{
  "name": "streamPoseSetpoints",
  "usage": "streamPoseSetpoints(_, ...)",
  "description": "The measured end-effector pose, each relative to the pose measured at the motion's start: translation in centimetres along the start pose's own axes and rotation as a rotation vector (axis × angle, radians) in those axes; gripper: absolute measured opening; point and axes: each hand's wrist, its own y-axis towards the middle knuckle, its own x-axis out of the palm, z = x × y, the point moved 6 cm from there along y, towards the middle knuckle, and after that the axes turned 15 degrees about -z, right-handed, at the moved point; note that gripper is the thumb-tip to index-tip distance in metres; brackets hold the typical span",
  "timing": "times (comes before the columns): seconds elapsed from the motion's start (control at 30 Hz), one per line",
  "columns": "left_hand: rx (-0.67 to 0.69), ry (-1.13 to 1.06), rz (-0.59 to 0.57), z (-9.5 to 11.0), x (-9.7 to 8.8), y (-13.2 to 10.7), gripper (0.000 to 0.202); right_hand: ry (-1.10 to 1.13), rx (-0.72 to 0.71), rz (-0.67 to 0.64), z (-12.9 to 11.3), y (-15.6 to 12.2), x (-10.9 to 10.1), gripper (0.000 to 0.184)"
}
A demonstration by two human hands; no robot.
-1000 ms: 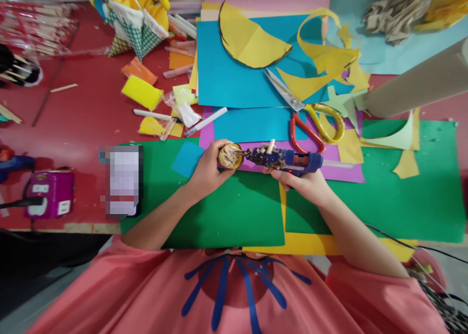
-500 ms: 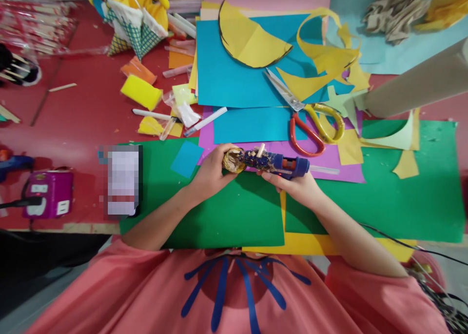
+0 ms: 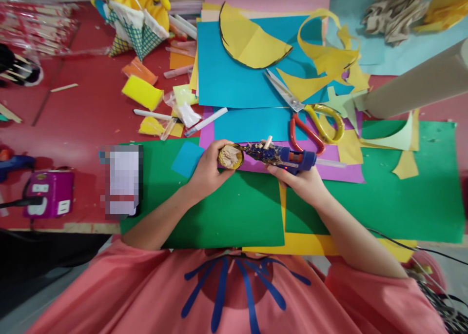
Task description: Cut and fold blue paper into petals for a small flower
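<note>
At centre, the left hand [image 3: 207,168] is curled around a yellow-rimmed roll [image 3: 239,164], above the sheets. Beige crumpled filler [image 3: 230,154] occupies its end; gluing appears under way, remaining extent indeterminable. Rightward, the blue glue gun [image 3: 272,154] points its nozzle [image 3: 246,149] at the rim; the right hand [image 3: 305,184] grips its handle.

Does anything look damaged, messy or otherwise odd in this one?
Yes: the glue gun in the right hand. Its front is crusted with lumpy residue, and a pale stub pokes up from it, while the blue rear looks clean. Also, a pixelated patch hides something at left.
</note>
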Motion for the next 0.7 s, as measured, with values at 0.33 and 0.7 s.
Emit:
streamPoseSetpoints(0.33,0.019,0.043,-0.009,0.4,-0.2,0.1,0.052,0.052,-0.006,0.021,-0.2,-0.6,-0.4,0.027)
streamPoseSetpoints(0.7,0.016,-0.055,0.042,-0.5,0.1,-0.2,0.051,0.114,-0.008,-0.068,0.2,0.1,0.7,0.026)
